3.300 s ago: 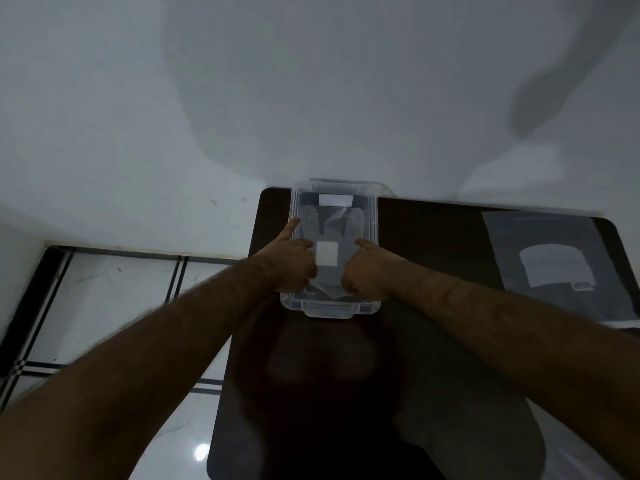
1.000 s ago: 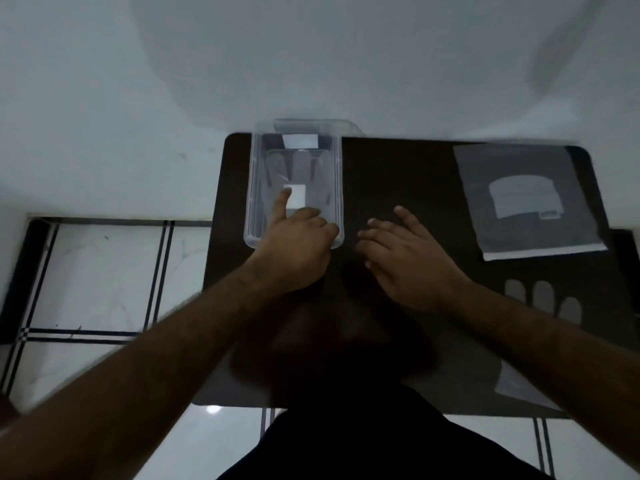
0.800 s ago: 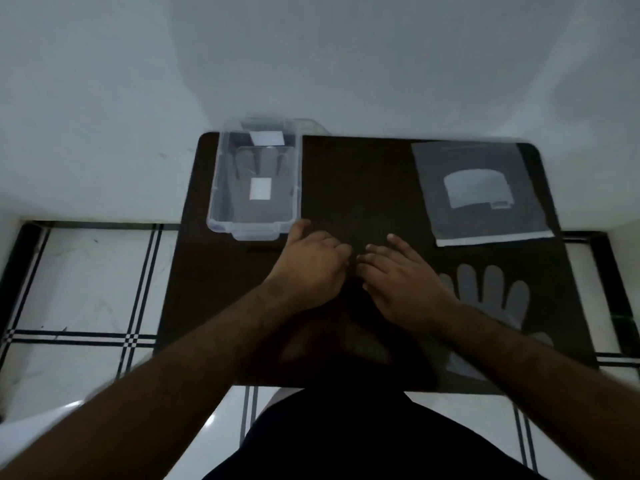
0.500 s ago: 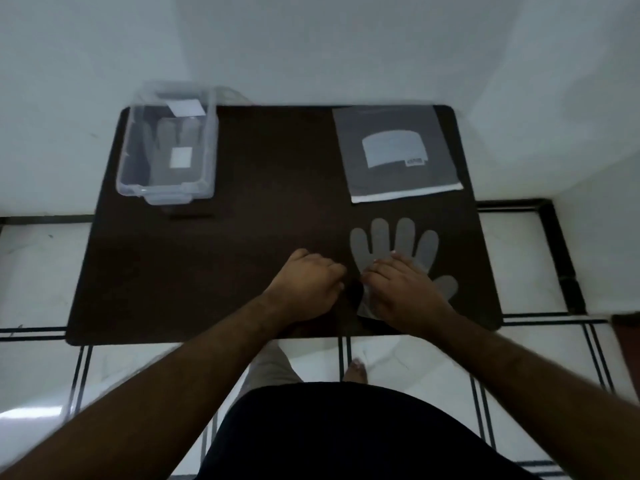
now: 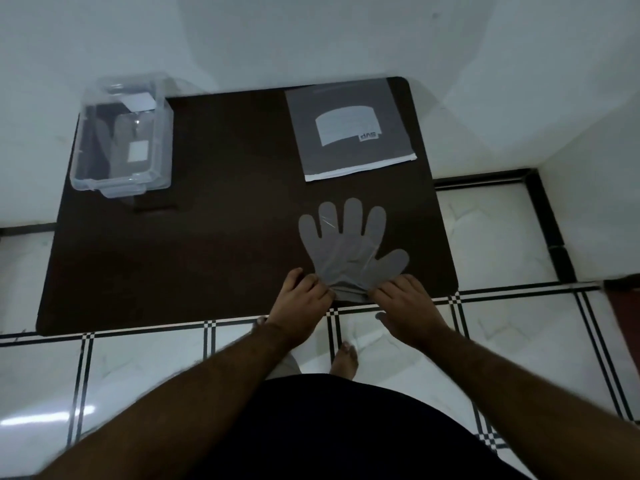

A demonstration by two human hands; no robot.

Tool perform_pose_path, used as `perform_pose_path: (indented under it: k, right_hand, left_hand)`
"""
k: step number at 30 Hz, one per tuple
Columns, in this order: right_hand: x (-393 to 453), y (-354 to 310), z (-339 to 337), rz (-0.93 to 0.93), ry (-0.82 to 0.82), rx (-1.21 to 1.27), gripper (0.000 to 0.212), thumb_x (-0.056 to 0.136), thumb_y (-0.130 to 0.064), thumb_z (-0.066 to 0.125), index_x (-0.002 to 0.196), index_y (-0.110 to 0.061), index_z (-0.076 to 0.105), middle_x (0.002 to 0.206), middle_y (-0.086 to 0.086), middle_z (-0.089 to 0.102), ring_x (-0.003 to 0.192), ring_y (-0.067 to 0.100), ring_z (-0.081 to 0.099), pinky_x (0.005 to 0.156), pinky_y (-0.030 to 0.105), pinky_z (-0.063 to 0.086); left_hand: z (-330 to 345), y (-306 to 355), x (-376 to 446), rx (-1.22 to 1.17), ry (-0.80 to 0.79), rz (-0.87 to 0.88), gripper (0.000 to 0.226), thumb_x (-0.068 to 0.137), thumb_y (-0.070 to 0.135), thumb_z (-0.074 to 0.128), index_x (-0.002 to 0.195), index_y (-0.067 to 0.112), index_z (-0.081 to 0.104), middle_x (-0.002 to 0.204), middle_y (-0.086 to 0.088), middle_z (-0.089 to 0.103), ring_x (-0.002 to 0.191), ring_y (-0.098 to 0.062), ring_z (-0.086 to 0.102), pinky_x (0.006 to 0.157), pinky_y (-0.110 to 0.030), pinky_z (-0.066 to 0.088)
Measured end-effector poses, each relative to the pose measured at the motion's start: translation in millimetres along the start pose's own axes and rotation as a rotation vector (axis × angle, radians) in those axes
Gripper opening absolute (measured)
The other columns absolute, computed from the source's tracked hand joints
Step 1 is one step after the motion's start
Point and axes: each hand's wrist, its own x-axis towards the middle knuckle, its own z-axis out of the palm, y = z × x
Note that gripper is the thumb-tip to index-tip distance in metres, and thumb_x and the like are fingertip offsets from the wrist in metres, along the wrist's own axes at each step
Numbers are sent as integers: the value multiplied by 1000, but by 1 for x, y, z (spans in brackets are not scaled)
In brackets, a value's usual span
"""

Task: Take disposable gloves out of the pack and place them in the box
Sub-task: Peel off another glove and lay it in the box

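Observation:
A clear disposable glove (image 5: 349, 251) lies flat on the dark table (image 5: 214, 244), fingers pointing away from me, near the front right edge. My left hand (image 5: 299, 306) pinches the left side of its cuff. My right hand (image 5: 407, 308) holds the right side of the cuff, its thumb spread. The glove pack (image 5: 349, 133), a flat grey bag with a white label, lies at the back right. The clear plastic box (image 5: 121, 133) stands at the back left corner with at least one glove inside.
White walls close in behind the table and on the right. The floor below is white tile with black lines. My bare foot (image 5: 344, 360) shows under the table's front edge.
Both hands left the box at the back left and came to the glove at the front right. They now grip its cuff. The camera view shifted back and right.

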Motion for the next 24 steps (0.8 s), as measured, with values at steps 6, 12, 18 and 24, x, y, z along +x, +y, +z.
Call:
perform_pose_path:
  k: [6, 12, 18, 24]
  right_hand:
    - [9, -3, 4, -58, 92, -21, 17, 84, -27, 85, 99, -24, 77, 107, 2, 76, 105, 26, 71, 99, 50, 55]
    - [26, -12, -28, -65, 108, 315, 10, 96, -33, 62, 98, -25, 68, 97, -7, 68, 95, 13, 63, 92, 41, 56]
    - [92, -57, -124, 1, 92, 817, 7, 89, -21, 78, 88, -25, 71, 87, -7, 72, 78, 4, 69, 73, 30, 59]
    - [182, -117, -214, 9, -9, 1055, 8, 89, -11, 77, 92, -6, 71, 89, 11, 79, 83, 25, 77, 78, 39, 64]
  left_hand:
    - [4, 6, -10, -42, 66, 23, 21, 82, 21, 87, 101, 27, 80, 103, 5, 79, 106, -22, 72, 112, -53, 46]
    - [-30, -8, -11, -256, 184, -194, 11, 99, 26, 63, 108, 30, 70, 116, 8, 73, 122, -16, 63, 119, -52, 36]
    - [-102, -82, -25, -730, 278, -541, 10, 101, 29, 63, 104, 38, 60, 100, 16, 73, 101, -5, 69, 110, -48, 43]
    - [-168, -181, -67, -1189, 537, -618, 9, 100, 5, 74, 103, 13, 70, 96, -4, 81, 93, -20, 78, 87, -44, 63]
